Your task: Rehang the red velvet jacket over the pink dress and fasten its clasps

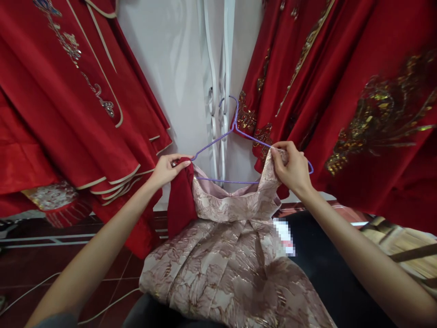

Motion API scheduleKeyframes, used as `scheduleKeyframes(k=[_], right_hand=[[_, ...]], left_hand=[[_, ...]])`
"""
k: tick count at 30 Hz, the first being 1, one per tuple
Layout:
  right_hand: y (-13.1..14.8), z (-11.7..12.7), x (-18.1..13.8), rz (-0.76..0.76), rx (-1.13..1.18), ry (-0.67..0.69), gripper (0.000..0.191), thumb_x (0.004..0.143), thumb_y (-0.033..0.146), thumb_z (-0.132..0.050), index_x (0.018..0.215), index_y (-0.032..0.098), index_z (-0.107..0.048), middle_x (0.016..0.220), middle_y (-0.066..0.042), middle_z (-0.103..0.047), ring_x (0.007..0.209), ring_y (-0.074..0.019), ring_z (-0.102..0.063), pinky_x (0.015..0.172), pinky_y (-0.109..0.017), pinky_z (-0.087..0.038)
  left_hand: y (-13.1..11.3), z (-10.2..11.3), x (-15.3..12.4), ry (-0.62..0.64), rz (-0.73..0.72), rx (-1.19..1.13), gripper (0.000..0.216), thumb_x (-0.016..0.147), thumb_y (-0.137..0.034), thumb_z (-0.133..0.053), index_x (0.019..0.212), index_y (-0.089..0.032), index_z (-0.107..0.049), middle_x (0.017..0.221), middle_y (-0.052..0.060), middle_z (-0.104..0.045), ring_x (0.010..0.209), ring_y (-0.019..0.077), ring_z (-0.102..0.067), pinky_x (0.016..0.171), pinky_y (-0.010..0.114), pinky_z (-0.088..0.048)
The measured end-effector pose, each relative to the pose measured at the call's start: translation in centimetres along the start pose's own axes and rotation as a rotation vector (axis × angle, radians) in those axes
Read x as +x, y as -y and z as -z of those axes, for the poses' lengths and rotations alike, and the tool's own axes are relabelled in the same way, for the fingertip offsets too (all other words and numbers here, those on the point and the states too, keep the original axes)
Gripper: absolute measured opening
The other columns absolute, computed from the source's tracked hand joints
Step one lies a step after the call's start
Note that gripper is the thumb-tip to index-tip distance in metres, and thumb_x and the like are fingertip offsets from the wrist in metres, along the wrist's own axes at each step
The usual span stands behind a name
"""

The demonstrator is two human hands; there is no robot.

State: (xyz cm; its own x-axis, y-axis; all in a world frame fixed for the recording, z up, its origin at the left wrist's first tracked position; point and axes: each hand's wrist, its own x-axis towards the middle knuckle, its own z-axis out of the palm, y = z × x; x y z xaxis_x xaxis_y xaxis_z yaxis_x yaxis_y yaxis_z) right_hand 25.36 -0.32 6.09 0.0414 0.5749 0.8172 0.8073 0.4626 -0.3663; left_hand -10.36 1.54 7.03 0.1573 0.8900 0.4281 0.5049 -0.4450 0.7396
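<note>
A pale pink brocade dress (225, 259) with a raised, shiny pattern spreads out before me, its skirt toward my lap. A purple hanger (218, 136) runs inside its neckline, with the hook pointing away from me. My left hand (170, 169) is closed in a pinch at the hanger's left end, on red cloth (181, 196) that covers that shoulder. Whether this cloth is sewn to the dress cannot be seen. At the other end, my right hand (290, 166) pinches the pink shoulder strap over the hanger's arm. A white tag (284, 237), blurred out, lies by the waist.
Red garments with beaded trim (75, 91) hang on the left, and red ones with gold sequins (375, 109) on the right. Between them stand white cabinet doors (170, 59) with handles. A white cable (109, 305) crosses the dark red floor. Striped woven material (403, 246) lies at right.
</note>
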Motion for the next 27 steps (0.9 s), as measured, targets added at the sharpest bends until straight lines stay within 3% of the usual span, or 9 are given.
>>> scheduleKeyframes(k=[3, 9, 11, 14, 16, 21, 24, 27], right_hand=[[0.2, -0.4, -0.2, -0.008, 0.016, 0.009, 0.022, 0.093, 0.041, -0.046, 0.101, 0.024, -0.057, 0.093, -0.007, -0.07, 0.083, -0.0247, -0.065, 0.08, -0.039, -0.044], [-0.2, 0.2, 0.4, -0.026, 0.014, 0.039, 0.023, 0.092, 0.042, -0.048, 0.101, 0.023, -0.058, 0.092, -0.008, -0.071, 0.081, -0.0249, -0.066, 0.08, -0.04, -0.046], [-0.7, 0.3, 0.6, -0.032, 0.024, 0.047, 0.026, 0.092, 0.044, -0.048, 0.101, 0.023, -0.058, 0.091, -0.008, -0.071, 0.079, -0.0248, -0.066, 0.077, -0.039, -0.047], [-1.2, 0.2, 0.7, -0.039, 0.044, 0.053, 0.028, 0.091, 0.047, -0.047, 0.1, 0.023, -0.058, 0.092, -0.008, -0.071, 0.081, -0.0255, -0.066, 0.076, -0.039, -0.047], [-1.5, -0.1, 0.6, -0.058, 0.074, 0.063, 0.028, 0.091, 0.048, -0.048, 0.1, 0.023, -0.058, 0.094, -0.007, -0.071, 0.081, -0.0251, -0.066, 0.075, -0.038, -0.048], [-2.1, -0.7, 0.7, -0.11, 0.169, 0.117, 0.026, 0.089, 0.047, -0.051, 0.099, 0.024, -0.059, 0.093, -0.005, -0.069, 0.08, -0.023, -0.064, 0.071, -0.035, -0.048], [-2.6, -0.8, 0.9, -0.109, 0.213, 0.129, 0.027, 0.089, 0.048, -0.051, 0.098, 0.023, -0.059, 0.091, -0.005, -0.069, 0.079, -0.022, -0.064, 0.072, -0.035, -0.048], [-3.0, -0.9, 1.0, -0.123, 0.254, 0.139, 0.028, 0.088, 0.048, -0.051, 0.097, 0.023, -0.059, 0.091, -0.004, -0.068, 0.08, -0.0219, -0.063, 0.073, -0.036, -0.049]], left_hand=[[0.0, -0.3, 0.0, 0.006, 0.0, -0.053, 0.056, 0.072, -0.055, -0.069, 0.111, -0.015, -0.069, 0.119, 0.011, -0.068, 0.108, 0.0275, -0.063, 0.09, 0.036, -0.05], [-0.5, -1.0, 0.3, 0.079, -0.089, -0.159, 0.048, 0.072, -0.059, -0.068, 0.091, -0.015, -0.07, 0.134, 0.014, -0.057, 0.125, 0.0304, -0.052, 0.107, 0.041, -0.039], [-0.6, -0.2, 0.0, 0.085, -0.126, -0.156, 0.044, 0.075, -0.057, -0.067, 0.091, -0.016, -0.069, 0.135, 0.014, -0.056, 0.126, 0.0291, -0.051, 0.108, 0.041, -0.037], [0.1, 2.3, -0.9, 0.0, -0.162, -0.034, 0.04, 0.075, -0.056, -0.067, 0.088, -0.018, -0.068, 0.131, 0.01, -0.059, 0.124, 0.0274, -0.051, 0.107, 0.038, -0.037], [1.0, 4.3, -1.9, -0.061, -0.098, 0.037, 0.04, 0.073, -0.056, -0.068, 0.091, -0.02, -0.067, 0.117, 0.007, -0.064, 0.113, 0.0258, -0.057, 0.099, 0.035, -0.043], [3.5, 8.4, -3.7, 0.003, 0.206, -0.089, 0.034, 0.067, -0.049, -0.074, 0.088, -0.022, -0.067, 0.087, 0.003, -0.071, 0.077, 0.0201, -0.064, 0.069, 0.028, -0.051], [5.0, 9.4, -3.6, -0.008, 0.427, -0.229, 0.035, 0.059, -0.042, -0.079, 0.086, -0.023, -0.068, 0.082, 0.002, -0.073, 0.068, 0.0201, -0.066, 0.061, 0.028, -0.051], [6.1, 9.3, -2.5, -0.111, 0.522, -0.302, 0.038, 0.055, -0.038, -0.08, 0.087, -0.021, -0.067, 0.077, 0.003, -0.073, 0.065, 0.021, -0.067, 0.06, 0.029, -0.052]])
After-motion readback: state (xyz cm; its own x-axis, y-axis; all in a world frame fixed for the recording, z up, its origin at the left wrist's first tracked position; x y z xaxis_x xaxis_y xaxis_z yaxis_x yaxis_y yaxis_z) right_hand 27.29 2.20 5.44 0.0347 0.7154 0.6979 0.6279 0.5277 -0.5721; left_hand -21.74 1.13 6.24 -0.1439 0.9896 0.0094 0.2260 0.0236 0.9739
